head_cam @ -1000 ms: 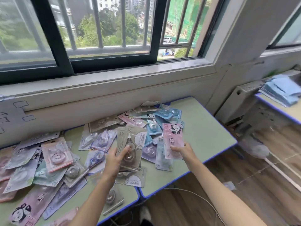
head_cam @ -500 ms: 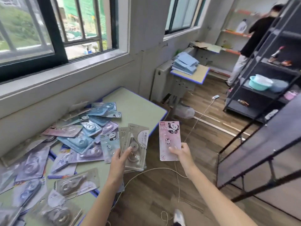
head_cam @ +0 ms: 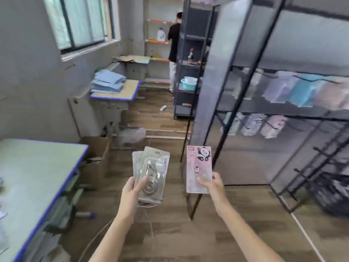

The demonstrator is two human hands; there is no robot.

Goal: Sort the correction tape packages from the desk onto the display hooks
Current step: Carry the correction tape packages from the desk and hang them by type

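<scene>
A room with a wood-plank floor (head_cam: 170,239) is showing, with a pale green desk (head_cam: 34,167) edged in blue sitting at the left and a tall black display rack (head_cam: 236,103) standing at the right. Blurred pastel packages (head_cam: 302,91) are hanging in rows inside the rack, and bare black hooks (head_cam: 319,150) are jutting out lower down on its right side. The left hand (head_cam: 132,193) is gripping a small stack of clear and grey correction tape packages (head_cam: 153,171), the thumb pressing across the front and the fingers curling behind; a round tape wheel is showing through the top blister. The right hand (head_cam: 213,184) is pinching a pink panda package (head_cam: 198,167) by its lower edge, thumb in front, holding it upright; it is printed with the word PANDA and cartoon pandas. Both loads are hanging in the air over the floor, well apart from the desk and just in front of the rack's slanted black leg. Open floor is lying between the desk edge and the rack, with thin cables (head_cam: 151,220) trailing across it. Another person (head_cam: 173,46) is standing at shelves far back
</scene>
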